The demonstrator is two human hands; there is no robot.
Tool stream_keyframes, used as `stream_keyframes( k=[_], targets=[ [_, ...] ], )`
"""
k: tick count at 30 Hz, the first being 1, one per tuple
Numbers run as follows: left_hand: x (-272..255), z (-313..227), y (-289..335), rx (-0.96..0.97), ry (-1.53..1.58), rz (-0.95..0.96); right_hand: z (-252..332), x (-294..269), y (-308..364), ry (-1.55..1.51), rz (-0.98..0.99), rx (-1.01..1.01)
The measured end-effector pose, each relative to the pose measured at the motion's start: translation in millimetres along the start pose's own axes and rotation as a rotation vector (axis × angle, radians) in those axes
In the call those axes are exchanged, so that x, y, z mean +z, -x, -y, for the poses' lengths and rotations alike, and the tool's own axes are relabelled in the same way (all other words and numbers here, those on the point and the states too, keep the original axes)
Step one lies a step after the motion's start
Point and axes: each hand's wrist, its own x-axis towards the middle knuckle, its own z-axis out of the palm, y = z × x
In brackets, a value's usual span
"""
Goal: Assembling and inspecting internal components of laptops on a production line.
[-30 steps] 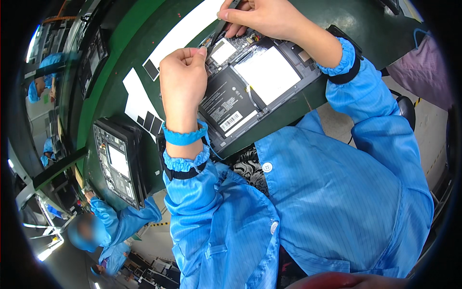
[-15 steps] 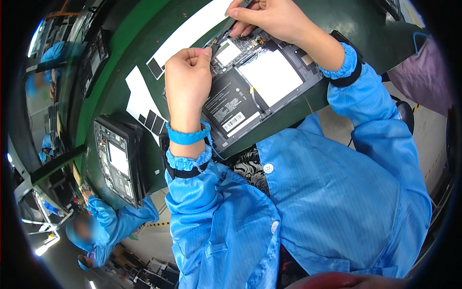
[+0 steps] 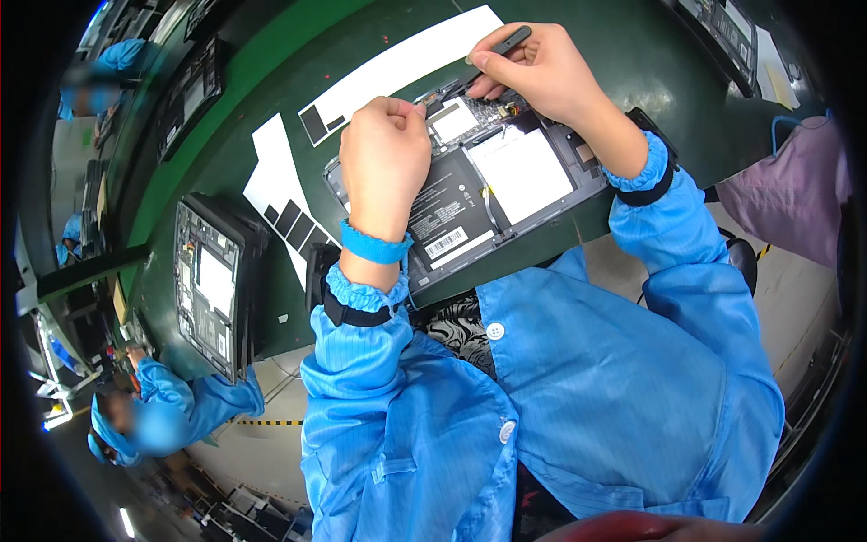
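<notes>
Some black patches (image 3: pixel 288 218) remain on paper (image 3: pixel 275 172); over the uncovered laptop (image 3: pixel 519 172), my left hand (image 3: pixel 388 149) pinches, contents unclear, my right hand (image 3: pixel 553 79) gripping a tool (image 3: pixel 511 40).

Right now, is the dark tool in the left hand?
No, the dark tool is held in the right hand, its thick end sticking out past the fingers.
</notes>
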Motion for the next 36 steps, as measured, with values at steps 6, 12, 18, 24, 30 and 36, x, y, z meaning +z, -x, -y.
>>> stream_keyframes(
  k=[6,12,18,24,30,36],
  targets=[
    [0,-1,3,0.001,0.006,-0.012,2,-3,3,0.014,0.037,0.019],
    [3,7,-2,0.01,0.079,-0.019,1,-4,4,0.016,0.035,0.017],
    [-9,1,-14,-0.034,-0.083,0.062,3,2,-2,-0.006,0.027,0.034],
    [-8,18,-46,-0.098,-0.147,0.289,8,6,-1,-0.122,-0.255,-0.098],
    [-39,6,16,0.166,0.014,0.212,-5,-6,-4,-0.094,-0.193,0.038],
    [-95,93,107,0.33,-0.001,-0.209,-10,-18,0,-0.177,-0.268,0.082]
  ],
)
